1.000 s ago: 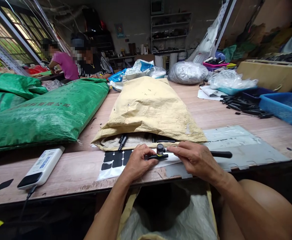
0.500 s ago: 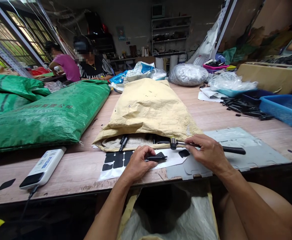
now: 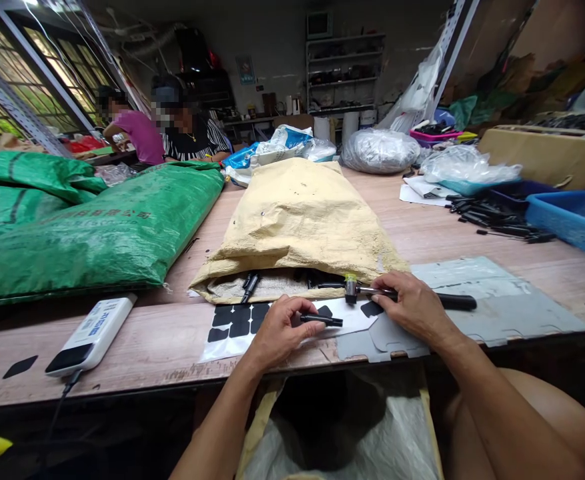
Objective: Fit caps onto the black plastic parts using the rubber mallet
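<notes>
While the head view looks down on the table (image 3: 167, 333), my left hand (image 3: 285, 327) pinches a black tube (image 3: 329, 321) between thumb and fingers, near the front edge. The tube's free end points right, over a white sheet (image 3: 217, 350) with black patches (image 3: 239, 322) on it. My right hand (image 3: 409, 303) is closed round the shaft of a hammer (image 3: 351, 292), whose head is near the tube's tip, close by the mouth of a beige sack (image 3: 302, 220).

I judge my left thumb most at risk: it sits so close to the tube's free end that a blow a little off line could catch it. The tube looks round and slim, so a loose pinch could let it roll or shoot out, perhaps dropping into the open sack (image 3: 372, 440) below the edge. A wide backswing might also snag the beige sack's lip.

As for writing, the green sack (image 3: 97, 253) bears a line of Chinese print; I make out 公司 at its end. Blue lettering on the white device (image 3: 89, 337) is too small to read, as is the blue-and-white bag's (image 3: 282, 141) print.
</notes>
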`<action>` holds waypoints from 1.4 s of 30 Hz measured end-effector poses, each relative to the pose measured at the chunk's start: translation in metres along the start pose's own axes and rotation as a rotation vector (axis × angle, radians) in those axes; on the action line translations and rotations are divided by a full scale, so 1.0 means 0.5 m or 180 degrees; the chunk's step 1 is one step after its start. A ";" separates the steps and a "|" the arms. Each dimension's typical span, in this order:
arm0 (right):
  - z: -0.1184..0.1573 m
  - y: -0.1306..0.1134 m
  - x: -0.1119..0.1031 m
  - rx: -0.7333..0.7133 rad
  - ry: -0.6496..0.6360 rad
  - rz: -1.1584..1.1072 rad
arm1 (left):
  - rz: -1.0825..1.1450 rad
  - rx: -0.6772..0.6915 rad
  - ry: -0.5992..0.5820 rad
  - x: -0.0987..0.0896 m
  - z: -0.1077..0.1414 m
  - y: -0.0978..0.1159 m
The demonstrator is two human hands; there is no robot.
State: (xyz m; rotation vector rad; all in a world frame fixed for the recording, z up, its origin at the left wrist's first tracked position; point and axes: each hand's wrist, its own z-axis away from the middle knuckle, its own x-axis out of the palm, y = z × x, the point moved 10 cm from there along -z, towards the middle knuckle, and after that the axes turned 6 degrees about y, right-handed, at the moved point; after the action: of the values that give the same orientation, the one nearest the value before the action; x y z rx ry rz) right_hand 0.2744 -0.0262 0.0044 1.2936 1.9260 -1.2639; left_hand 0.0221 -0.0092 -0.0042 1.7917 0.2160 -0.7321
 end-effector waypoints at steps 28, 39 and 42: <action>-0.003 -0.008 0.009 -0.0198 -0.0095 0.0328 | -0.2340 -0.1000 0.1553 -0.222 -0.030 -0.119; -0.005 -0.013 0.006 -0.0348 -0.0105 0.0242 | -0.1058 0.0604 0.0259 -0.030 -0.017 0.034; -0.004 -0.017 -0.004 -0.0356 -0.0056 0.0071 | -0.0846 0.0520 0.0046 0.010 -0.016 0.032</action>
State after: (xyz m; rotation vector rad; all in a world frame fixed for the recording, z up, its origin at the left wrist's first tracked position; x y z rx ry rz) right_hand 0.2681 -0.0262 0.0105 1.2402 1.9356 -1.1363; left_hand 0.0367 -0.0084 0.0070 1.9455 0.4202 -0.9477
